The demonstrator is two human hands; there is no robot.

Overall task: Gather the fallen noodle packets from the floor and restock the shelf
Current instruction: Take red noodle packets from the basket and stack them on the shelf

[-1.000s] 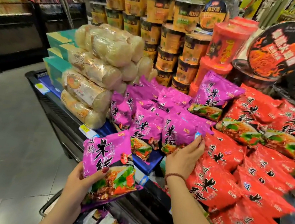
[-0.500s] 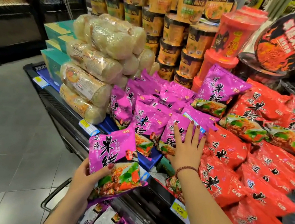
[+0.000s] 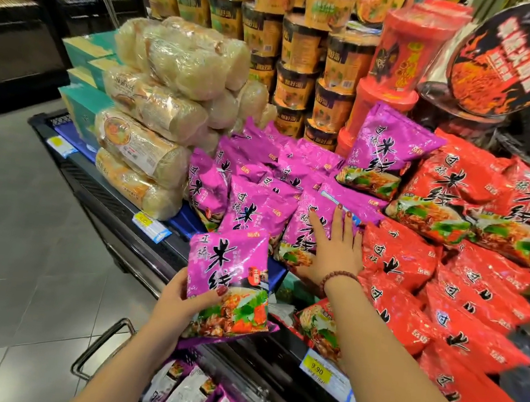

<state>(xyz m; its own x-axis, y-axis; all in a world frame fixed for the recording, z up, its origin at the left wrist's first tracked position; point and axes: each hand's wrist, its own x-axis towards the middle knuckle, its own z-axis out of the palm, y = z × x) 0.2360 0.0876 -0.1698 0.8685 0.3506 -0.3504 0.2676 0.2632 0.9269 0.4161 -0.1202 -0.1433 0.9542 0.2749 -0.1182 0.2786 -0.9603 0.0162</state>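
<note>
My left hand (image 3: 176,303) grips a purple noodle packet (image 3: 231,283) by its lower left edge and holds it upright in front of the shelf edge (image 3: 152,254). My right hand (image 3: 334,245) lies flat, fingers spread, on a purple packet (image 3: 302,235) at the right end of the purple pile (image 3: 260,174) on the shelf. Red noodle packets (image 3: 445,287) fill the shelf to the right of that hand. More purple packets (image 3: 195,397) lie in a basket below my arms.
Clear-wrapped noodle bundles (image 3: 153,122) are stacked left of the purple pile, with teal boxes (image 3: 82,81) behind them. Cup noodles (image 3: 300,56) and red tubs (image 3: 398,60) tower at the back. A price tag (image 3: 320,370) hangs on the shelf front. Grey tiled floor (image 3: 21,239) lies to the left.
My right hand has gone from pinching a packet's edge to pressing flat on a purple packet on the shelf. My left hand has lifted its packet closer to the shelf.
</note>
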